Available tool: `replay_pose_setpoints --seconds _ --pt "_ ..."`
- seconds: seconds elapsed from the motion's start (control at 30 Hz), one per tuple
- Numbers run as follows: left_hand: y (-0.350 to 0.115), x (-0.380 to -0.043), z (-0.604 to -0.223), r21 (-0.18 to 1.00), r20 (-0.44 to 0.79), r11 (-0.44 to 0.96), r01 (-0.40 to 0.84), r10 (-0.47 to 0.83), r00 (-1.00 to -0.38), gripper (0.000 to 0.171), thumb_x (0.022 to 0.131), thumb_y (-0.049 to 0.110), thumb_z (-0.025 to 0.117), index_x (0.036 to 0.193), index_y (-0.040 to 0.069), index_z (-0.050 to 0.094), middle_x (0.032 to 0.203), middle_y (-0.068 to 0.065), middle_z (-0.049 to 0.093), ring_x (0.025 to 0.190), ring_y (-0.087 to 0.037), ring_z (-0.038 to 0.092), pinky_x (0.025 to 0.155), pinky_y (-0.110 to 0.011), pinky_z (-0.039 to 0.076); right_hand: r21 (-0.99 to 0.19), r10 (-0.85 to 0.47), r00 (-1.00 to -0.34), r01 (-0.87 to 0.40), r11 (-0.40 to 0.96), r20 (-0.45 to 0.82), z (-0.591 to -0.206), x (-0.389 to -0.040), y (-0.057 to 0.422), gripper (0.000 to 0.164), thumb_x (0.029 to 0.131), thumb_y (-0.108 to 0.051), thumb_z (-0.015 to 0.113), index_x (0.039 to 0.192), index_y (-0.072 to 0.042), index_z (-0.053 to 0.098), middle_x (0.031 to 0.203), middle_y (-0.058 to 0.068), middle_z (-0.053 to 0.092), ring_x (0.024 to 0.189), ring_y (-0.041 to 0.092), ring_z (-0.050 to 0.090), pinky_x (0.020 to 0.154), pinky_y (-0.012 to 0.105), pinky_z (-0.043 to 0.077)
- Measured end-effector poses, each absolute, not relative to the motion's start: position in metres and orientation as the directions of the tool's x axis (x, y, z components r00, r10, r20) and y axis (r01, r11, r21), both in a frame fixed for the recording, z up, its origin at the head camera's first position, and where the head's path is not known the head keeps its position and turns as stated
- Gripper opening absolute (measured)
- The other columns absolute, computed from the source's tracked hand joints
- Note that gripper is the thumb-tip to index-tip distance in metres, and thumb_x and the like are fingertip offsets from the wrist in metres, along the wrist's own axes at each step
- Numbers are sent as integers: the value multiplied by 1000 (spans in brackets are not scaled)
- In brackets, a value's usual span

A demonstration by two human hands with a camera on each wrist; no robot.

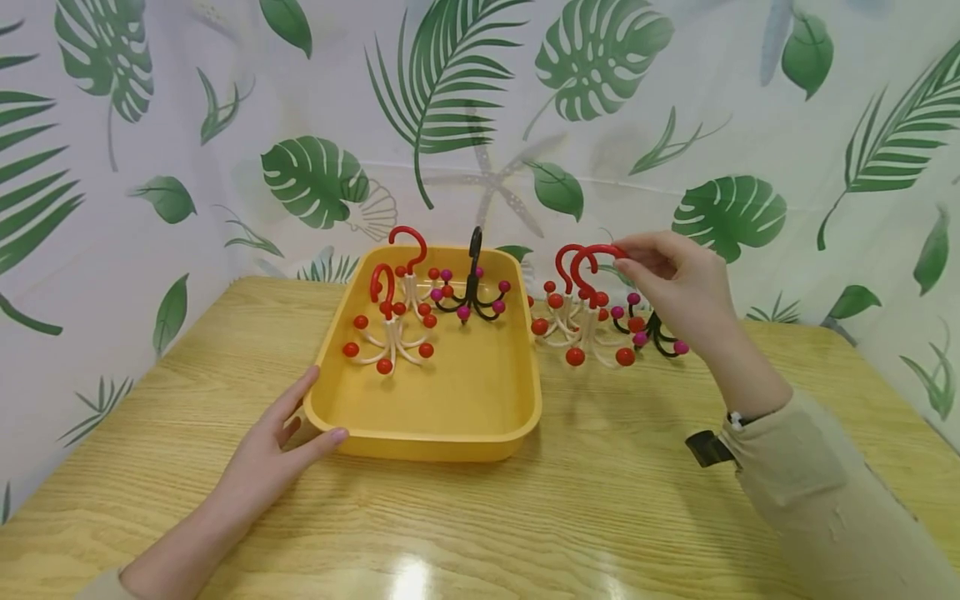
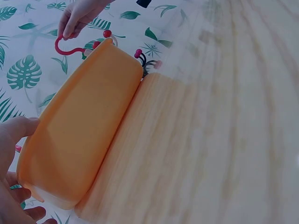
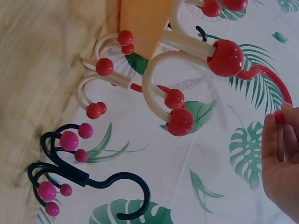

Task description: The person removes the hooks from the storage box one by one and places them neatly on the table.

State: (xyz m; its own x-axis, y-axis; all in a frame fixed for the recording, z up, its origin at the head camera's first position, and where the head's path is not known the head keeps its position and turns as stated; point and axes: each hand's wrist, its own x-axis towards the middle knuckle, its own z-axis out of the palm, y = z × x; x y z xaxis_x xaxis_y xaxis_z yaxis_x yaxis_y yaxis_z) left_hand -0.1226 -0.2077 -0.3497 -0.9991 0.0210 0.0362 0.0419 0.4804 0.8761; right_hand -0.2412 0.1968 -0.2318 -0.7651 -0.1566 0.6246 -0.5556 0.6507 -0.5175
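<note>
Leaf-printed cloth point(image 1: 480, 83) backs the wooden table point(image 1: 600, 508) in my head feed, where I see the left hand point(image 1: 273, 450) spread at the near-left corner of the yellow tray point(image 1: 450, 396), and the right hand point(image 1: 682, 279) raised, pinching the red hook of a cream hanger point(image 1: 590, 325) just right of the tray. My left wrist feed shows the thumb against the rim, fingers loose; from the right wrist I see round red balls point(image 3: 225, 58) capping the hanger's curved arms.
</note>
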Motion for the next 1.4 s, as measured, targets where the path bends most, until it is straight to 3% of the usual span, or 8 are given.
replay_pose_setpoints --seconds 0.57,1.13,1.4 --pt "-208 -123 -349 872 20 490 24 15 -1000 89 86 40 71 155 21 17 158 -11 15 142 -35 17 112 -52 26 -557 -139 -812 -503 661 567 -258 -250 211 23 89 -10 69 110 -1 68 96 15 69 76 0 57 67 7 46" --pt "-208 -123 -349 876 -5 482 1 10 -1000 90 86 40 71 155 22 16 158 -11 14 142 -35 16 112 -52 25 -577 -150 -845 -469 669 513 -277 -257 209 20 90 -9 67 108 -1 69 94 14 69 78 18 61 65 9 47" --pt "-208 -124 -349 876 10 482 17 17 -1000 90 86 41 71 155 22 16 158 -11 15 142 -34 17 112 -52 25 -588 -155 -849 -470 658 504 -287 -259 208 21 89 -10 69 109 -2 69 93 13 70 77 15 62 63 9 48"
